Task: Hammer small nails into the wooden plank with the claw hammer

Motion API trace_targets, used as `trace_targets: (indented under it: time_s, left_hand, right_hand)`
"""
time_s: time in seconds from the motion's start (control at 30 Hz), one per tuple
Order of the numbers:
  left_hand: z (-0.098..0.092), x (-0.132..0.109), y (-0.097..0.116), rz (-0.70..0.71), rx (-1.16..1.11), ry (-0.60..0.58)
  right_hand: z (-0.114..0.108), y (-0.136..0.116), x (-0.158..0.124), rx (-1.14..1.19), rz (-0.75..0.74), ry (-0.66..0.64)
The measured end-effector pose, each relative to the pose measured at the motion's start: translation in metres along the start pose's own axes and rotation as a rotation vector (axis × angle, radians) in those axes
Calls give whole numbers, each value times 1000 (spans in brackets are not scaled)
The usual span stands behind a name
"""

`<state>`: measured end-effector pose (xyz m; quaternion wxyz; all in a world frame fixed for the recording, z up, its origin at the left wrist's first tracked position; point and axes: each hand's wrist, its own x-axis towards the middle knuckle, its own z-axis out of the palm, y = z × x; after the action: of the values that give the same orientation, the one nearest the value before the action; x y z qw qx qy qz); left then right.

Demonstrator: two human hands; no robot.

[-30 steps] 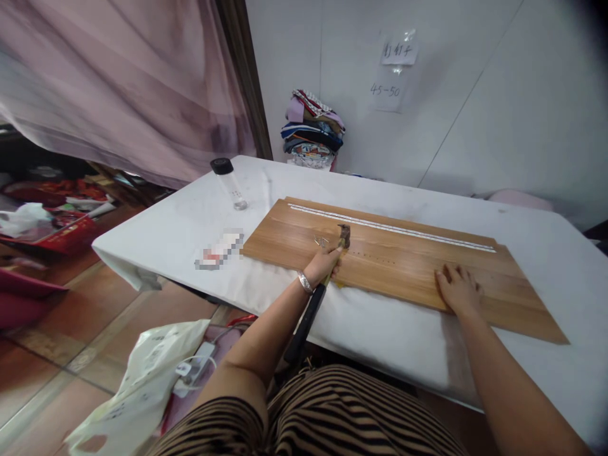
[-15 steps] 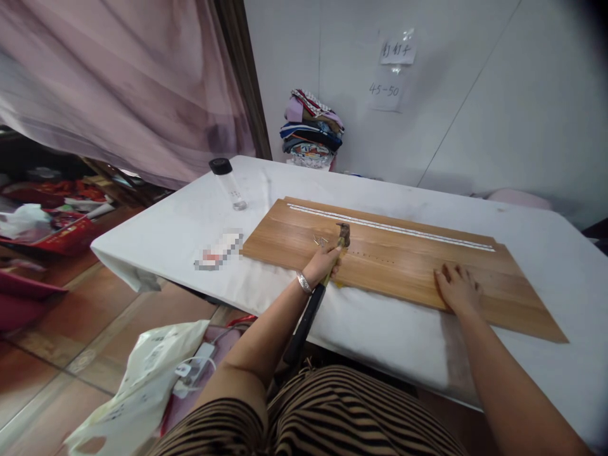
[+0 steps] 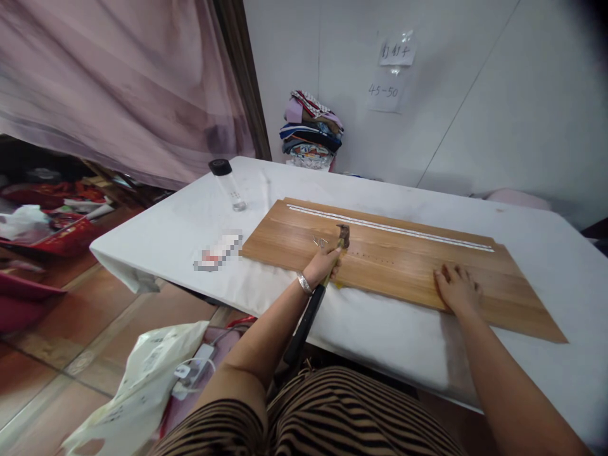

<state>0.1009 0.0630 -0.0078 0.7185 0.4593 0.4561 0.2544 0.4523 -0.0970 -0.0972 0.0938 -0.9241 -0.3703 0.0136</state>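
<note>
My left hand (image 3: 323,266) is closed around the shaft of a claw hammer (image 3: 308,322), near its head. The hammer's metal head lies over the wooden board (image 3: 403,278), and its black grip slants down past the table edge toward my lap. Just left of the hammer head, several loose nails (image 3: 320,242) rest on the board. A row of small dark dots runs along the wood to the right of the head. My right hand (image 3: 458,289) lies palm down on the board's right part, fingers spread, holding nothing.
Two white strips (image 3: 389,227) lie along the board's far side. A clear bottle with a black lid (image 3: 230,183) stands on the white-covered table (image 3: 156,240), behind a blurred flat item (image 3: 218,252). Folded clothes (image 3: 311,132) are stacked by the wall. A plastic bag (image 3: 147,373) sits at lower left.
</note>
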Motion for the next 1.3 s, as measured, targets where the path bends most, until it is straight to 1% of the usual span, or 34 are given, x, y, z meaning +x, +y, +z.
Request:
trace_targets:
  time_s: [0.13, 0.33, 0.53, 0.67, 0.87, 1.07, 1.3]
  left_hand:
    - [1, 1, 0, -17, 8, 13]
    - [-1, -1, 1, 19, -15, -22]
    - [-2, 2, -2, -20, -32, -8]
    - [-4, 4, -4, 12, -55, -27]
    - [-1, 3, -2, -10, -10, 8]
    - [-4, 3, -2, 6, -45, -30]
    - [-3, 5, -3, -11, -18, -4]
  right_hand:
    - [1, 0, 0, 10, -5, 13]
    - [0, 0, 0, -6, -12, 7]
    - [-1, -1, -1, -38, -4, -1]
    - [-2, -1, 0, -38, -9, -4]
    - [-2, -2, -1, -21, -11, 0]
    - [0, 0, 1, -6, -8, 4]
    - [1, 0, 2, -10, -6, -9]
